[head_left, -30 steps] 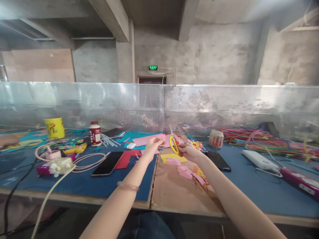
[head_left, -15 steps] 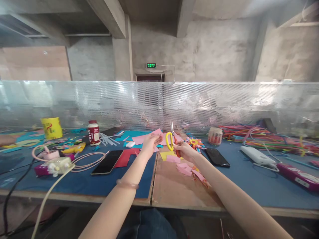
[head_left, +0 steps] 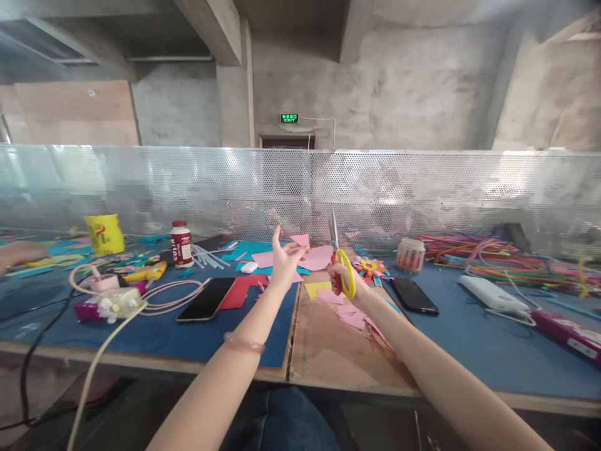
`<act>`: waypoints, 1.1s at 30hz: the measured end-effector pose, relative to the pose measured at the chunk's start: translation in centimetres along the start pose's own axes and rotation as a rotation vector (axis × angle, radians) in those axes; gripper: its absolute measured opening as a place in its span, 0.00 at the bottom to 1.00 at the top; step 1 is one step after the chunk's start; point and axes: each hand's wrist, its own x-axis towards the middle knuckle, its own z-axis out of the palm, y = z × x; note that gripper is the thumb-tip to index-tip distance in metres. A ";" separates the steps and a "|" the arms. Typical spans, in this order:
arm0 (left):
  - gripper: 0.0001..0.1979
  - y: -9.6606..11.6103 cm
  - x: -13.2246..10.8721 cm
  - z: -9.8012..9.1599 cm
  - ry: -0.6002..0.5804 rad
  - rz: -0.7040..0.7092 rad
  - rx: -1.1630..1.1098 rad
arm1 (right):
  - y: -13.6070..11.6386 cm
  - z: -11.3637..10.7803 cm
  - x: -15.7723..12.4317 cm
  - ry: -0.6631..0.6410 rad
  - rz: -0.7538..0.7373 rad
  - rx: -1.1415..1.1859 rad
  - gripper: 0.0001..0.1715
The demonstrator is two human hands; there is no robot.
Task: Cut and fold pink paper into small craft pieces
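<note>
green wall sign (head_left: pixel 289 118): "exit", chinese characters above | bottle (head_left: pixel 181 245): "costa coffee"

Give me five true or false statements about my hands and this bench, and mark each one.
1. The right hand holds scissors with yellow and red handles. True.

2. The left hand holds yellow paper. False: it holds a small pink paper piece.

3. The coffee bottle stands upright with its dark red cap on. True.

4. The bracelet is on the right arm. False: it is on the left arm.

5. The paper flower lies beside the yellow container. False: it lies between the right hand and the jar.
</note>
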 end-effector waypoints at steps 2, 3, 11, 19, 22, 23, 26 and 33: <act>0.42 0.5 -0.1 0.1 0.006 0.041 0.044 | 0.1 0.3 -0.2 -0.001 -0.024 -0.082 0.11; 0.37 0.7 -0.1 0.1 0.011 0.059 0.075 | 0.2 0.5 -0.3 -0.007 -0.030 -0.110 0.08; 0.15 0.9 0.1 0.1 0.064 0.100 0.193 | 0.3 2.7 -1.4 0.047 -0.022 -0.229 0.07; 0.15 1.5 0.0 0.5 0.098 0.098 0.175 | 0.5 3.6 -1.8 0.074 -0.039 -0.288 0.07; 0.15 1.5 0.1 0.5 0.113 0.086 0.178 | 1.0 3.5 -1.8 0.050 -0.068 -0.311 0.08; 0.15 1.5 0.2 0.5 0.121 0.082 0.177 | 1.1 3.5 -1.7 0.045 -0.074 -0.310 0.09; 0.15 1.5 0.2 0.5 0.144 0.091 0.156 | 1.6 3.4 -1.4 0.041 -0.083 -0.319 0.12; 0.16 1.6 0.3 0.5 0.166 0.090 0.121 | 2.2 3.2 -1.1 0.044 -0.109 -0.342 0.14</act>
